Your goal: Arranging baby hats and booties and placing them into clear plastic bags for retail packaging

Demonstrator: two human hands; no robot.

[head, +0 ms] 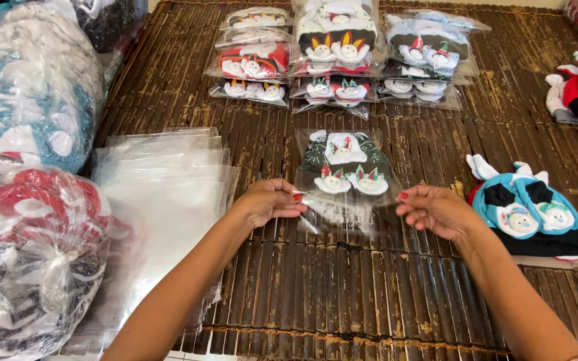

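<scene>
Bamboo-slat matting, dark brown, covers the whole work surface and gives a flat bed for everything laid out on it. Big tied clear sacks of knitted goods sit bunched at the left edge, out of the way but within reach. Beside them lies a fanned stack of empty clear sleeves, spread so that one sheet can be peeled off at a time. Along the far side, finished packets stand in three neat overlapping rows, apparently sorted by colour. A loose teal pair of snowman baby socks waits unbagged at the right, near the right hand. In the middle, a dark green pair of snowman socks in a clear sleeve lies flat, its open end towards the person. The left hand pinches the sleeve's near left corner between thumb and fingertips; the right hand pinches the near right corner likewise, so the open flap is stretched taut between them, probably to keep it straight
</scene>
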